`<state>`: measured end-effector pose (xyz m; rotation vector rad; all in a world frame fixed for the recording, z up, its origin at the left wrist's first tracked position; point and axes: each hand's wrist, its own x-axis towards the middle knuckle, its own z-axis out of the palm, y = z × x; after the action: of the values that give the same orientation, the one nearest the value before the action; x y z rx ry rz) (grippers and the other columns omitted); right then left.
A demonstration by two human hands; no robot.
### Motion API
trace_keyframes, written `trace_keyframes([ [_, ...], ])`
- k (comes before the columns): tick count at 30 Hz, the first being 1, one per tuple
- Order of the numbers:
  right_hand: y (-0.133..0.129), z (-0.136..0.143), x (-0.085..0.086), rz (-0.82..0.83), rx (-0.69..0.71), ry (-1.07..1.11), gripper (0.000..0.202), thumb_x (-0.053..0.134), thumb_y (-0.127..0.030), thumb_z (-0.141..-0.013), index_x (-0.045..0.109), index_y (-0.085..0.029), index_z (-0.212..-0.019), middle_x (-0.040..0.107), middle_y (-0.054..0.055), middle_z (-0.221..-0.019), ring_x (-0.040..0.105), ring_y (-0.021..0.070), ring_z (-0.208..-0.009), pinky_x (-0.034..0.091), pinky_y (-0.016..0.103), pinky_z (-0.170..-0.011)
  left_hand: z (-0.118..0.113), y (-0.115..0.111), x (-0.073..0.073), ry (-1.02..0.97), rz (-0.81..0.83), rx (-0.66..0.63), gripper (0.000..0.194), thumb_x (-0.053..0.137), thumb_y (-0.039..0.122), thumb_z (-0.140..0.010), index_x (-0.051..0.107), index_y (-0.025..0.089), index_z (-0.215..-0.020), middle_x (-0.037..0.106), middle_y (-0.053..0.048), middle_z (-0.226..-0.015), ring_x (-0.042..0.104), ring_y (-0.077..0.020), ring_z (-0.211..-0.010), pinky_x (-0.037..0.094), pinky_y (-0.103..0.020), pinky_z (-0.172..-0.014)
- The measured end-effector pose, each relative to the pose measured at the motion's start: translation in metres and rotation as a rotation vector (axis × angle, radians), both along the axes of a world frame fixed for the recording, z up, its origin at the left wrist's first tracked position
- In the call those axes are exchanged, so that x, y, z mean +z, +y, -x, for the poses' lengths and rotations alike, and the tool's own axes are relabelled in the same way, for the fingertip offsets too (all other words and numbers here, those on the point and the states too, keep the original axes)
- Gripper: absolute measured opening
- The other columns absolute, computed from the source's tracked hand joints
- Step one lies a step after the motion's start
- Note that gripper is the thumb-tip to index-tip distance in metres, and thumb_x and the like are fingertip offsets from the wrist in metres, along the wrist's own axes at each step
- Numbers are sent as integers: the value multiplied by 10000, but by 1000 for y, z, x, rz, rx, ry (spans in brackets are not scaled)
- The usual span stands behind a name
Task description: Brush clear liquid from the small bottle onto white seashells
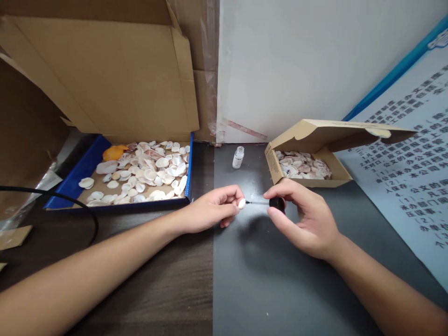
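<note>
Between the thumb and fingers of my left hand (213,210) is a small white seashell (241,203). My right hand (308,217) grips the round black cap of a brush applicator (276,204). Its thin stem runs left, and the dark brush tip meets the edge of the shell or is very close to it. Beyond my hands a small clear glass bottle (238,157) with a white label stands upright and uncapped on the dark grey mat (266,280).
At left, a blue-edged cardboard box (119,79) with its lid up holds many shells (150,170). A smaller open carton (275,165) at right contains more shells (301,165). A black cable (52,192) crosses the left side; a printed sheet (413,154) leans at right.
</note>
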<state>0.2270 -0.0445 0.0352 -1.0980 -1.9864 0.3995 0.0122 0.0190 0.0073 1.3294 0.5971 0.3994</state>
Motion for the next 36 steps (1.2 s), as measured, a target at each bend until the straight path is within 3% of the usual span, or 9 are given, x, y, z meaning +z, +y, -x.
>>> trace_keyframes([
  [18,0,0,0,11,-5,-6,147,560,-149,-885,571,-240,-999,608,-4,-761,563,149,-608,476,285,-574,0,0,0,2,10,6,116,590,253,-849,490,193,-846,462,70,-662,439,-70,-542,369,-212,-525],
  [36,0,1,-1,-27,3,-10,178,599,-144,-875,556,-240,-1018,576,-20,-742,545,136,-581,471,285,-566,-1,-2,0,8,-17,-5,215,600,362,-901,472,192,-867,441,82,-644,413,-68,-529,353,-213,-517],
])
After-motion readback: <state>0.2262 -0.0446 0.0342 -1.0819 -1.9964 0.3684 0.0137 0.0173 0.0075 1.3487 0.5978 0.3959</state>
